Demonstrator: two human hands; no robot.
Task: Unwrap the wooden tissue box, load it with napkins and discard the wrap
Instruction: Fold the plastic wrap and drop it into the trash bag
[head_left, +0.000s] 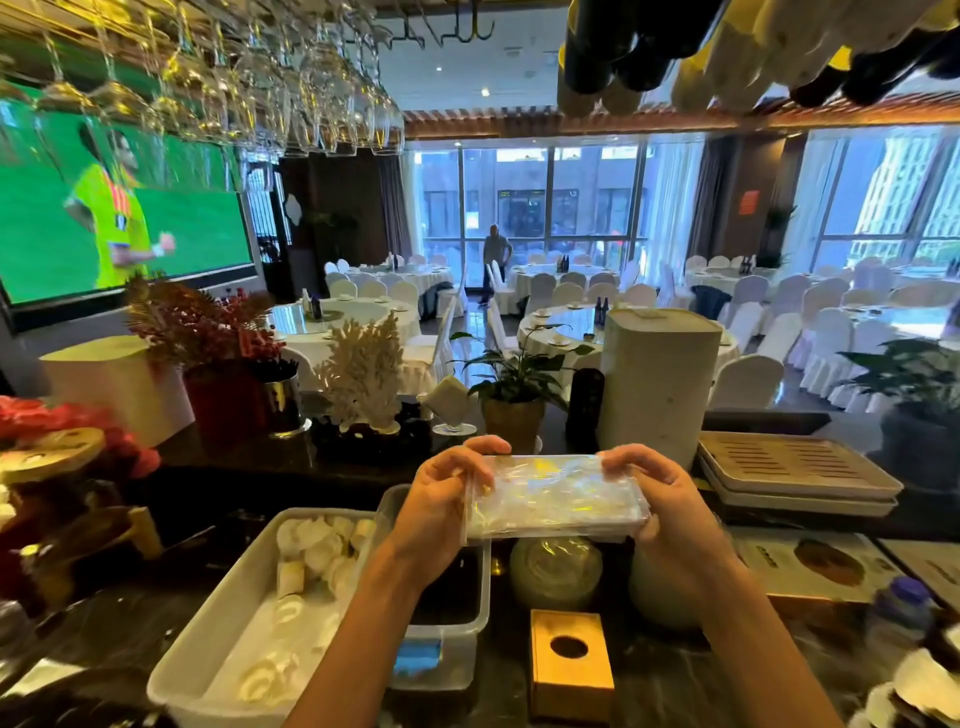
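Observation:
I hold a flat packet in shiny clear plastic wrap (558, 496) up over the counter, level and lengthwise between both hands. My left hand (441, 499) grips its left end with fingers curled over the top edge. My right hand (660, 499) grips its right end the same way. What lies inside the wrap looks white, but glare hides the detail. Below it on the dark counter stands a square wooden tissue box (570, 660) with a round hole in its top, bare of wrap and untouched by either hand.
A white plastic tub (208, 639) with rolled white cloths sits at the lower left, a smaller clear bin (457, 644) beside it. A glass jar (556, 571) and white jug lie under the packet. Slatted trays (795, 467) are stacked to the right, and plants and a tall white canister (657, 379) stand behind.

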